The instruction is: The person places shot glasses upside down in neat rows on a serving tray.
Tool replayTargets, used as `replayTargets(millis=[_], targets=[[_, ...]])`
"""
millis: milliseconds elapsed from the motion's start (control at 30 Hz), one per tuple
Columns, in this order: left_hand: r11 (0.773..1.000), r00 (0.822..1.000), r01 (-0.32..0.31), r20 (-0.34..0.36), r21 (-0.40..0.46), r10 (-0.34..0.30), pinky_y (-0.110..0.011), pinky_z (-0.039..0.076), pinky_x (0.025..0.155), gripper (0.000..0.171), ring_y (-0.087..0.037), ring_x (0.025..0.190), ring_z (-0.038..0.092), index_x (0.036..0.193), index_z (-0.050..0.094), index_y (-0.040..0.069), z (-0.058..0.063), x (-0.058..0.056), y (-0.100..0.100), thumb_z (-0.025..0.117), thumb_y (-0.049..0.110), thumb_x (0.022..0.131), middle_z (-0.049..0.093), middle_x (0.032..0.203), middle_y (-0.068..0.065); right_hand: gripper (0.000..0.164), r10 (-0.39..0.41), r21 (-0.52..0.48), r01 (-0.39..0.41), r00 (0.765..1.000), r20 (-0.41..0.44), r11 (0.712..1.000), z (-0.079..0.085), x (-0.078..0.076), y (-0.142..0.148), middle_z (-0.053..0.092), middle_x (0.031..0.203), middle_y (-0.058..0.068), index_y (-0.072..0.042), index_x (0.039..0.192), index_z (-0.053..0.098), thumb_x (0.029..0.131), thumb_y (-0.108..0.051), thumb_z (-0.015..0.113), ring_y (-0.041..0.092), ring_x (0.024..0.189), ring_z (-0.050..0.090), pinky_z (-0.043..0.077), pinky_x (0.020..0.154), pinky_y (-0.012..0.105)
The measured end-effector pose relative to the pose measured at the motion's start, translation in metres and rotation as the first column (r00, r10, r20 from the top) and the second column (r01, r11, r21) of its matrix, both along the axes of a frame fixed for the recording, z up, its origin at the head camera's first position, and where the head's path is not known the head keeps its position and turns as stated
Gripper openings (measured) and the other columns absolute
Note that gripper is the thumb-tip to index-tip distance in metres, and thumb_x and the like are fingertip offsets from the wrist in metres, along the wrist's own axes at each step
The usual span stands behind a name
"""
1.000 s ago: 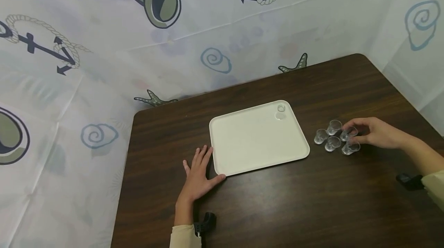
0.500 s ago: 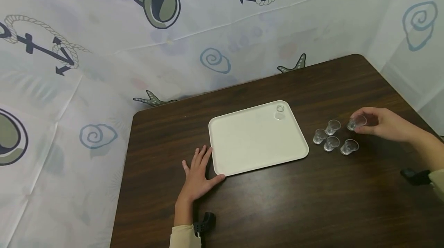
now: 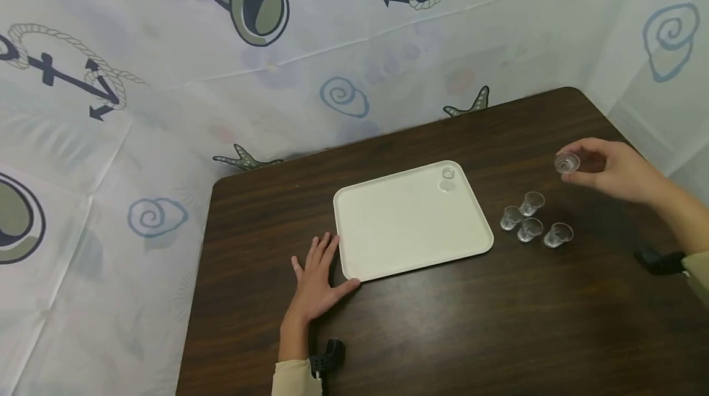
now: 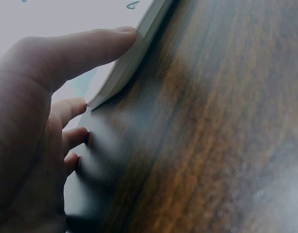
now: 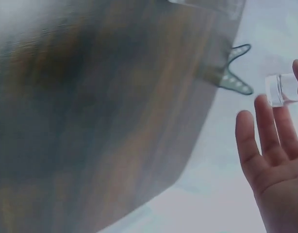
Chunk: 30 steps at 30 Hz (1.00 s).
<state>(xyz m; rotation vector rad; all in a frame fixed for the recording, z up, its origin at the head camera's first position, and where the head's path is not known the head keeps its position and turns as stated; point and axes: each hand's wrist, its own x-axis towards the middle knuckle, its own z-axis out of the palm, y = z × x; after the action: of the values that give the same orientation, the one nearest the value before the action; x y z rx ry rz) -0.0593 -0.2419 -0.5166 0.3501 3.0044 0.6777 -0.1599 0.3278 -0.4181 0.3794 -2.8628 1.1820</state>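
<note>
My right hand (image 3: pixel 612 168) pinches a clear shot glass (image 3: pixel 567 162) between thumb and fingertips, raised over the right side of the table and tilted. In the right wrist view this glass (image 5: pixel 280 90) shows its thick base, partly cut off by the frame edge. My left hand (image 3: pixel 316 288) lies with spread, straight fingers at the near left corner of the white tray (image 3: pixel 410 223), its thumb on the tray's near edge. One clear shot glass (image 3: pixel 448 174) stands upside down in the tray's far right corner. Several more glasses (image 3: pixel 530 230) stand upright right of the tray.
The dark wooden table (image 3: pixel 443 322) has a rounded far right corner. Behind it hangs a pale curtain (image 3: pixel 354 32) printed with anchors, shells and starfish. Black wrist straps (image 3: pixel 328 356) sit below both sleeves.
My right hand has lifted one shot glass out of the group, carried it away toward the far right and tipped it. The left hand and the tray stay put.
</note>
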Motion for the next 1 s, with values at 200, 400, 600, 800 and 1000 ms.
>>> replayTargets(millis=[200,400,600,800,1000], targets=[[1.0,1.0,0.001,-0.001,0.004,-0.001,-0.075,-0.007,0.103,0.098,-0.03,0.15,0.007,0.158,0.021,0.025,0.0,-0.001,-0.001,0.063,0.07,0.081,0.017,0.163,-0.003,0.041,0.101,0.029,-0.098,0.98,-0.169,0.995,0.02,-0.009,-0.027,0.059,0.099,0.0,-0.009,0.112,0.069,0.075,0.003,0.082,-0.002,0.077,0.059,0.046,0.067,0.008],[1.0,1.0,0.001,0.001,0.005,-0.001,-0.075,-0.007,0.103,0.099,-0.029,0.15,0.007,0.158,0.021,0.025,0.001,0.0,0.0,0.064,0.069,0.081,0.017,0.163,-0.004,0.039,0.208,0.213,-0.16,0.951,-0.227,0.964,0.032,-0.015,-0.061,0.061,0.106,0.001,-0.012,0.111,0.073,0.075,-0.001,0.083,0.013,0.087,0.057,0.049,0.072,0.024],[1.0,1.0,-0.002,0.009,0.004,0.002,-0.075,-0.007,0.103,0.098,-0.029,0.15,0.007,0.158,0.021,0.026,0.001,0.001,0.0,0.063,0.07,0.081,0.017,0.163,-0.003,0.035,0.355,0.338,-0.262,0.901,-0.251,0.904,0.029,-0.023,-0.092,0.059,0.103,0.006,-0.007,0.109,0.073,0.075,0.002,0.08,0.022,0.089,0.052,0.047,0.071,0.041],[1.0,1.0,-0.001,0.011,0.009,0.001,-0.076,-0.006,0.102,0.097,-0.031,0.149,0.007,0.158,0.022,0.025,0.001,0.0,0.0,0.064,0.068,0.082,0.017,0.163,-0.004,0.031,0.489,0.467,-0.314,0.812,-0.319,0.826,0.017,-0.029,-0.115,0.058,0.1,0.008,-0.005,0.104,0.074,0.074,0.005,0.079,0.026,0.087,0.052,0.046,0.07,0.041],[1.0,1.0,0.002,0.002,0.012,-0.002,-0.077,-0.005,0.101,0.098,-0.033,0.149,0.009,0.158,0.024,0.023,0.002,0.0,0.001,0.067,0.066,0.081,0.019,0.162,-0.007,0.032,0.548,0.575,-0.296,0.768,-0.332,0.763,0.006,-0.029,-0.134,0.058,0.098,0.011,-0.005,0.103,0.074,0.073,0.006,0.077,0.029,0.089,0.053,0.044,0.065,0.04]])
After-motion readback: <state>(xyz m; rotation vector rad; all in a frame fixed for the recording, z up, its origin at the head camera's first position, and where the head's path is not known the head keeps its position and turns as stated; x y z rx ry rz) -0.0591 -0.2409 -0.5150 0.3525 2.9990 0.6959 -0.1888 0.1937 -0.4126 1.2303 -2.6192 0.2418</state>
